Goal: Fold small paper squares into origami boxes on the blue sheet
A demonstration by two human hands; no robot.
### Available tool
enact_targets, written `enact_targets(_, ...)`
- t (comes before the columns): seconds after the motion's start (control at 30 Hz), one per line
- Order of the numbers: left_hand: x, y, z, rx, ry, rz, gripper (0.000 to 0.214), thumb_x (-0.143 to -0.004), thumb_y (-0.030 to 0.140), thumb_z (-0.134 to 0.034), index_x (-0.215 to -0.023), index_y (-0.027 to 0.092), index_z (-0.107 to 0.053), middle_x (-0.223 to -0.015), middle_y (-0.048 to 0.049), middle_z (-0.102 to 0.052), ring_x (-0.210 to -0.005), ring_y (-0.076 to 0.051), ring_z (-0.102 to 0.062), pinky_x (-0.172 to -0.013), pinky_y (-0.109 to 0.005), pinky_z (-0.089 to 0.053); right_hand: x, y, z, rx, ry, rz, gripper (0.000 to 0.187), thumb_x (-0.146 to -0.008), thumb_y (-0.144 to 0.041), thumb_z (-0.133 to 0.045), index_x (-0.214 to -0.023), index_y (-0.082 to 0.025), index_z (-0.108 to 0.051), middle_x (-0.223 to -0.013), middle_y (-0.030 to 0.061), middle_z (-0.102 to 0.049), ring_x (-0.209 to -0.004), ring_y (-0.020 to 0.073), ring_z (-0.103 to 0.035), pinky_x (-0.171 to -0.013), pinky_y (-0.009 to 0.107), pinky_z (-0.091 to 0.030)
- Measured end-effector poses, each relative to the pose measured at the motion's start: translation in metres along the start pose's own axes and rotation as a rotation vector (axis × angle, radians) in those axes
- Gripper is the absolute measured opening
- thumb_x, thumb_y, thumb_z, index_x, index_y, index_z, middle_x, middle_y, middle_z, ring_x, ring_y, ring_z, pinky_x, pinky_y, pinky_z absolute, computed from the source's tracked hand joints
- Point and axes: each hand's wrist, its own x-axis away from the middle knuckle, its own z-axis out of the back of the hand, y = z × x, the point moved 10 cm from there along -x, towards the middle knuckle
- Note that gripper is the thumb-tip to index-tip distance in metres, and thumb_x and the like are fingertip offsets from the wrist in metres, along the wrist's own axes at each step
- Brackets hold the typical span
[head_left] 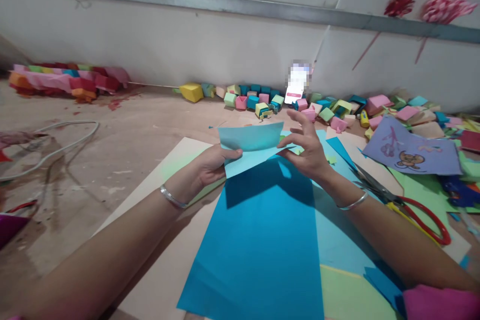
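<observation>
A light blue sheet of paper (pixel 251 145), creased across its middle, is held up between my two hands. My left hand (pixel 212 162) pinches its left end, thumb on top and fingers underneath. At the other end, my right hand (pixel 305 145) grips the right edge between thumb and index finger, its other fingers raised and spread. Below lies a large darker blue sheet (pixel 262 240), shaded by the held paper. Red-handled scissors (pixel 423 215) rest beside my right forearm, on top of other coloured sheets.
Small folded paper boxes (pixel 253 101) line the wall, with a lit phone (pixel 298 82) leaning among them. A purple drawn-on sheet (pixel 412 147) lies at right. Bundled coloured paper pieces (pixel 67 82) and a white cable (pixel 63 125) are at left. Paper flowers (pixel 448 5) hang above.
</observation>
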Motion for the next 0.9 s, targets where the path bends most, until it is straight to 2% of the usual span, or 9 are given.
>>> enact_targets(0.07, 0.000, 0.002, -0.008, -0.054, -0.107, -0.050, 0.059, -0.077, -0.001, -0.065, -0.133, 0.011, -0.050, -0.113, -0.0184, -0.070, -0.082, -0.026, -0.073, -0.078, -0.039, -0.062, 0.000, 0.011, 0.003, -0.074, 0.035, -0.098, 0.005, -0.078, -0.027, -0.072, -0.078, -0.023, -0.069, -0.147, 0.0034, -0.040, -0.136, 0.0311, -0.037, -0.101, 0.047, -0.046)
enact_targets(0.17, 0.001, 0.000, -0.017, -0.156, -0.234, -0.086, 0.054, -0.074, 0.010, -0.075, -0.125, 0.015, -0.059, -0.118, -0.0173, -0.069, -0.097, -0.030, -0.071, -0.084, -0.042, -0.060, 0.001, 0.025, 0.000, -0.219, 0.026, -0.218, 0.006, -0.075, -0.026, -0.074, -0.075, -0.022, -0.070, -0.136, 0.0060, -0.054, -0.126, 0.0287, -0.050, -0.102, 0.047, -0.045)
enact_targets(0.33, -0.002, -0.003, -0.014, -0.249, -0.208, -0.084, 0.045, -0.064, 0.022, -0.085, -0.106, 0.015, -0.071, -0.107, -0.0139, -0.073, -0.094, -0.030, -0.071, -0.078, -0.037, -0.062, 0.005, 0.039, -0.011, -0.400, 0.020, -0.388, 0.010, -0.068, -0.027, -0.077, -0.069, -0.020, -0.070, -0.111, 0.0072, -0.067, -0.103, 0.0243, -0.062, -0.085, 0.039, -0.052)
enact_targets(0.47, -0.002, 0.001, -0.020, -0.218, -0.242, -0.111, 0.046, -0.063, 0.022, -0.086, -0.106, 0.019, -0.071, -0.106, -0.0112, -0.073, -0.093, -0.030, -0.072, -0.078, -0.038, -0.063, 0.019, 0.058, -0.016, -0.529, 0.104, -0.627, 0.018, -0.062, -0.031, -0.079, -0.066, -0.018, -0.067, -0.092, 0.0051, -0.066, -0.082, 0.0181, -0.061, -0.065, 0.029, -0.050)
enact_targets(0.6, -0.007, 0.001, -0.017, -0.159, -0.229, -0.085, 0.045, -0.073, 0.032, -0.078, -0.115, 0.019, -0.066, -0.115, -0.0146, -0.070, -0.097, -0.032, -0.070, -0.078, -0.042, -0.062, 0.026, 0.067, -0.019, -0.530, 0.113, -0.702, 0.022, -0.066, -0.035, -0.076, -0.068, -0.017, -0.064, -0.064, -0.0020, -0.057, -0.060, 0.0114, -0.049, -0.055, 0.025, -0.041)
enact_targets(0.67, -0.009, 0.011, -0.012, -0.121, -0.184, -0.167, 0.051, -0.078, 0.046, -0.071, -0.122, 0.022, -0.060, -0.122, -0.0145, -0.066, -0.101, -0.033, -0.068, -0.078, -0.044, -0.062, 0.027, 0.070, -0.013, -0.469, 0.152, -0.693, 0.023, -0.068, -0.036, -0.075, -0.068, -0.016, -0.064, -0.063, -0.0022, -0.056, -0.058, 0.0110, -0.047, -0.054, 0.025, -0.039)
enact_targets(0.77, -0.001, 0.037, -0.005, -0.121, -0.110, -0.439, 0.060, -0.078, 0.061, -0.063, -0.129, 0.031, -0.051, -0.125, -0.0096, -0.064, -0.102, -0.029, -0.068, -0.076, -0.044, -0.061, 0.029, 0.075, -0.003, -0.417, 0.226, -0.684, 0.024, -0.069, -0.037, -0.075, -0.068, -0.016, -0.063, -0.064, -0.0017, -0.056, -0.058, 0.0110, -0.047, -0.053, 0.025, -0.038)
enact_targets(0.83, 0.007, 0.046, -0.007, -0.236, -0.082, -0.565, 0.057, -0.074, 0.055, -0.071, -0.122, 0.029, -0.056, -0.117, -0.0064, -0.067, -0.097, -0.024, -0.068, -0.080, -0.040, -0.059, 0.030, 0.078, 0.000, -0.411, 0.258, -0.683, 0.025, -0.069, -0.038, -0.075, -0.067, -0.016, -0.063, -0.064, -0.0018, -0.056, -0.058, 0.0109, -0.046, -0.053, 0.025, -0.038)
enact_targets(0.9, 0.009, 0.045, -0.006, -0.382, -0.016, -0.596, 0.045, -0.067, 0.044, -0.080, -0.102, 0.020, -0.066, -0.098, -0.0048, -0.071, -0.086, -0.020, -0.068, -0.081, -0.035, -0.057, 0.030, 0.080, -0.001, -0.429, 0.269, -0.685, 0.026, -0.068, -0.038, -0.076, -0.067, -0.017, -0.062, -0.063, -0.0018, -0.056, -0.058, 0.0109, -0.046, -0.053, 0.025, -0.038)
